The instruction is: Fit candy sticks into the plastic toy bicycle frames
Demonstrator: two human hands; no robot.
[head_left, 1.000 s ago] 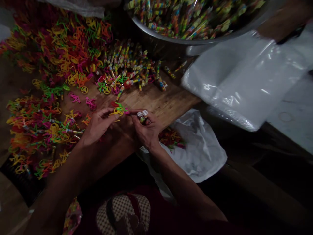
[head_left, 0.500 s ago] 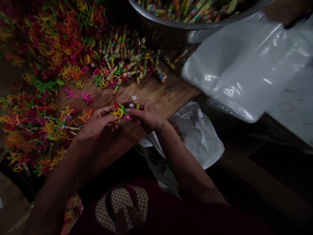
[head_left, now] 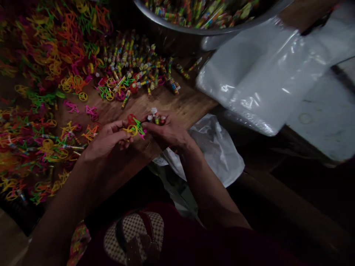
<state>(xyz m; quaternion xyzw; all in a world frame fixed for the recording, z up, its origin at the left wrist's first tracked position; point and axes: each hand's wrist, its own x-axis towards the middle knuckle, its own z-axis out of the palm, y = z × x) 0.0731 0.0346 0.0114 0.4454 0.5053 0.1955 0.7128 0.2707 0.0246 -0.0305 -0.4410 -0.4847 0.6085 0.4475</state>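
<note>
A small plastic toy bicycle (head_left: pixel 138 126), with a green frame, yellow and red wheels and a pink part, is held between my hands over the wooden table. My left hand (head_left: pixel 105 140) pinches its yellow wheel between thumb and fingers. The thumb of my right hand (head_left: pixel 173 132) presses at the green frame from the other side. Several thin wrapped candy tubes (head_left: pixel 156 119) with white twisted ends stick up out of the curled right fingers. Those fingers hide the tubes' lower parts.
Heaps of bright toy bicycle parts (head_left: pixel 55 51) cover the table's left side. Wrapped candy tubes (head_left: pixel 133 55) lie in a pile behind my hands. A metal basin (head_left: pixel 194 31) holds more tubes. Clear plastic bags (head_left: pixel 249 77) lie at right; a white bag (head_left: pixel 219 147) hangs by the table edge.
The whole view has shifted, so most things sit further left. Between my hands the toy bicycle has turned slightly, and more of its green frame shows. Both hands keep their hold.
</note>
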